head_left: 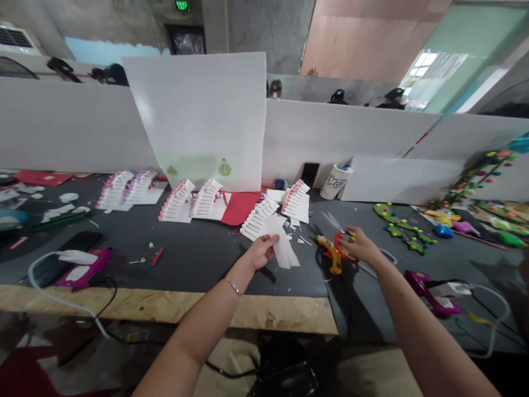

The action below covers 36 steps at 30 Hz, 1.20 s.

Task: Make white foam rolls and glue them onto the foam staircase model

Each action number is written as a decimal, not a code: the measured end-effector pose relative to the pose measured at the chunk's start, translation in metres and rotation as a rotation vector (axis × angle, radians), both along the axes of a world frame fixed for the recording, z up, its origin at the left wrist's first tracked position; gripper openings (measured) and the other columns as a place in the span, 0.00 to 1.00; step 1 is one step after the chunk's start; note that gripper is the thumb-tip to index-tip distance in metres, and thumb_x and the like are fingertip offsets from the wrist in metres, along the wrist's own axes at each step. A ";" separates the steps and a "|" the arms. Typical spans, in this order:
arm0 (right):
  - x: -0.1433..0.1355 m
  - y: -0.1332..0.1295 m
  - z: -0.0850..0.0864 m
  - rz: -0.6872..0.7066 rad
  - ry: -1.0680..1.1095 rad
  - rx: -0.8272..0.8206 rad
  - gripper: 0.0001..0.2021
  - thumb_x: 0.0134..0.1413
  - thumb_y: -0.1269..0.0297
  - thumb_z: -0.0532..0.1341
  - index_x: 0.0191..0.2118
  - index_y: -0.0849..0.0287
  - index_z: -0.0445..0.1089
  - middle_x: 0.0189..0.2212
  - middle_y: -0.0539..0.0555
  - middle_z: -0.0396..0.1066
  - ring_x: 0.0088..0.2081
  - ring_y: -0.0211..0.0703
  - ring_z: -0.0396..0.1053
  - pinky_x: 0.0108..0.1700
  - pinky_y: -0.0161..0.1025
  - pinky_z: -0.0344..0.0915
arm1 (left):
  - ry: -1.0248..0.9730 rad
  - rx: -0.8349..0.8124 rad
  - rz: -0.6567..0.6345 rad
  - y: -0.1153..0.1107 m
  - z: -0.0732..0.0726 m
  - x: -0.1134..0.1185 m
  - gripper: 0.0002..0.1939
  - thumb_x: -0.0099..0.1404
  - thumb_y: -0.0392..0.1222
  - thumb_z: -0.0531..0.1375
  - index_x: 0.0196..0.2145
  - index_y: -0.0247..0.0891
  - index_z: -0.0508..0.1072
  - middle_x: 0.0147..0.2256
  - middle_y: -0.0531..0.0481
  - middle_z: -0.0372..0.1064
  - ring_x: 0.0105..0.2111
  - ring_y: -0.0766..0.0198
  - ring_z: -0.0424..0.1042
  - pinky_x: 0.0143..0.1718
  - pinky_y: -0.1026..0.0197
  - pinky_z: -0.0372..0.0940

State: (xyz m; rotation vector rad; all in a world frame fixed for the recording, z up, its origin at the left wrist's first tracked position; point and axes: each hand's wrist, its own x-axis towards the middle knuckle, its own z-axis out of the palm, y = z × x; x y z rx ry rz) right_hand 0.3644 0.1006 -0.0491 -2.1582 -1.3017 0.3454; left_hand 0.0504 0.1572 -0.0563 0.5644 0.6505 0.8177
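- Busy craft table (198,259), dark mat, white partitions behind, folded paper stair pieces (258,218) lined up.
- Left hand (260,252): fingers pinching a white paper piece (285,242) just above the mat.
- Right hand (360,244): fingers curled around the red-handled scissors (339,245) lying on the table, just right of the paper.
- Tip imo: get a proper grip in the loops and keep the paper flat and taut.

Right hand (360,246) hides scissors' (339,238) handles.

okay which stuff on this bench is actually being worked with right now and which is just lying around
In use: white paper piece in the left hand; scissors under the right hand.

Lying about: pink glue gun, white cup, finished paper stairs, green decorations.
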 end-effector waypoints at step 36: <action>-0.154 -0.013 0.038 0.836 -0.316 0.427 0.22 0.56 0.54 0.61 0.54 0.57 0.67 0.48 0.60 0.73 0.47 0.54 0.68 0.48 0.48 0.62 | 1.273 1.353 -0.279 -0.032 0.053 -0.032 0.06 0.63 0.37 0.56 0.34 0.39 0.73 0.36 0.48 0.72 0.39 0.60 0.70 0.38 0.63 0.61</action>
